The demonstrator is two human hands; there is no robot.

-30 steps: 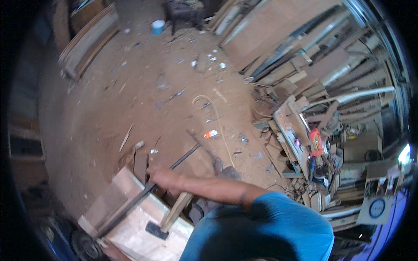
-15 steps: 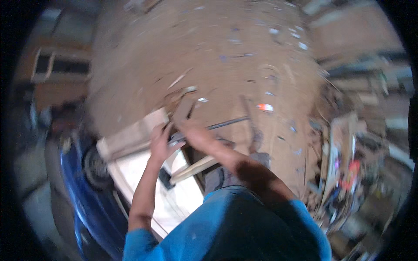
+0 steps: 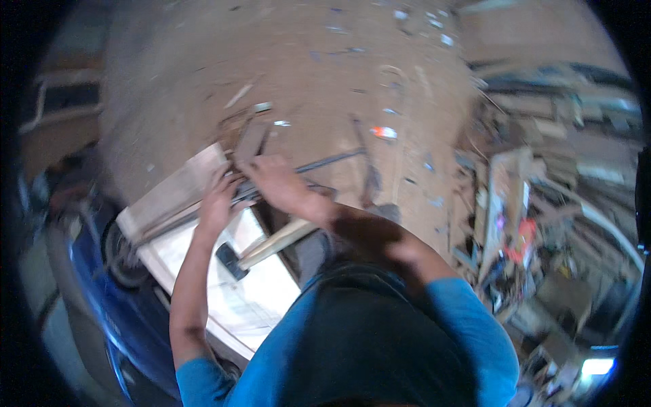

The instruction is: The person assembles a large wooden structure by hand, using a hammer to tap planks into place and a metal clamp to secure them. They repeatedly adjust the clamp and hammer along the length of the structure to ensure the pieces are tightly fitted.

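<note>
Right hand [image 3: 274, 178] palm-down over the dark metal bar [image 3: 332, 160], up at the far edge of the pale wooden panel [image 3: 254, 292], with fingers bent and bunched; partly closed at a guess, but can't tell through the blur whether actually gripping. Left hand [image 3: 220, 190] just beside it on the left, roughly half open with loosely bent fingers, touching or nearly touching the same spot; no way to make out any firm hold there either. Worth noting the lie of the bar: long axis on a slant, from near left along the light edge board [image 3: 173, 186], in under or just past both hands, then out to the far right above the floor [image 3: 325, 81]. Hard to say if one piece or two with the middle covered. Free end off to the right and a bit far, so closer to the right hand; panel-side stretch closer to the left. Dark flat board [image 3: 252, 139] just beyond the fingers. On the near side, probably a hammer [image 3: 232, 261], head down on the panel, handle angled far right, apart from both hands. Blue vehicle [image 3: 108, 319] to the left, scrap timber [image 3: 498, 193] well off to the right.
</note>
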